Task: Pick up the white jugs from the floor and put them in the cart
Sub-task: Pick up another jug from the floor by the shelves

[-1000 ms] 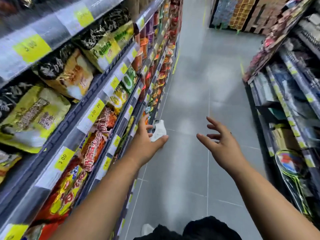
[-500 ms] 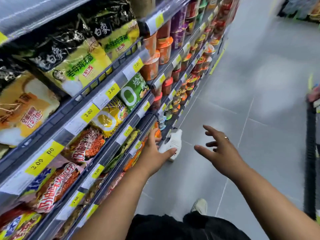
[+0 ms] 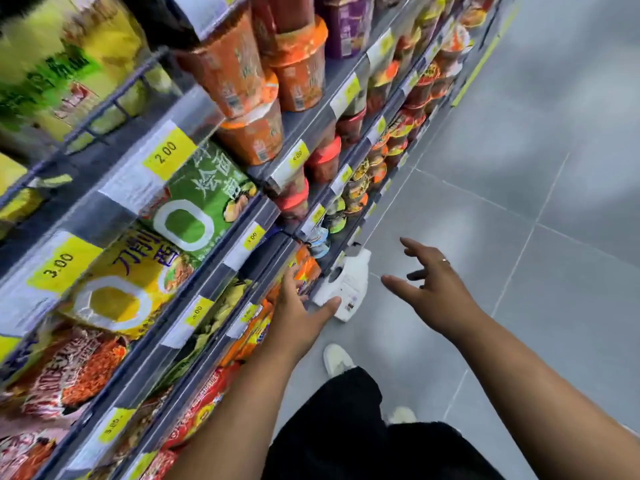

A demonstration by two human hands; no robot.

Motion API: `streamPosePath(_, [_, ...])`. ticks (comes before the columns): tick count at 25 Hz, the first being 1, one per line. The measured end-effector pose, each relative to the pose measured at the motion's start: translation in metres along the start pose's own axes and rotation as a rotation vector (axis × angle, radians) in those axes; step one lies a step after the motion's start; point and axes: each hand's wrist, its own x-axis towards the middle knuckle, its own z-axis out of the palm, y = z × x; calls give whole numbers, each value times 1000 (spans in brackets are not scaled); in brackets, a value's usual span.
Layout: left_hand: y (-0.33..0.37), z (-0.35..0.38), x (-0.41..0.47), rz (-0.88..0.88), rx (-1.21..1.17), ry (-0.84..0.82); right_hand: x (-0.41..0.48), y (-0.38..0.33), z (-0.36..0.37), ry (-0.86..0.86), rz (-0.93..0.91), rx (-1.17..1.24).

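I see the white jug (image 3: 349,285) on the floor (image 3: 485,289) against the shelf (image 3: 311,133) foot, cap end farthest, between two wide, empty grips, left hand (image 3: 301,317) nearer than right hand (image 3: 433,282).

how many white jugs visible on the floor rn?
1. The white jug sits on the floor at the foot of the shelving, just past the left hand. More could be hidden behind that hand or out of frame.
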Motion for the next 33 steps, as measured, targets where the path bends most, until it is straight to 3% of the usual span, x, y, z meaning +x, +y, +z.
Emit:
streamPosePath(10, [-107, 135, 165, -141, -64, 64, 173, 174, 74, -83, 103, -5])
streamPosePath(16, [-228, 200, 249, -266, -141, 167, 242, 309, 157, -191, 97, -15])
streamPosePath(23, [-380, 229, 332, -311, 57, 158, 304, 449, 269, -254, 135, -27])
streamPosePath(26, [-432, 239, 350, -311, 174, 139, 328, 489, 307, -259, 138, -52])
streamPosePath(33, [-498, 268, 400, -265, -30, 297, 394, 542, 349, -225, 135, -18])
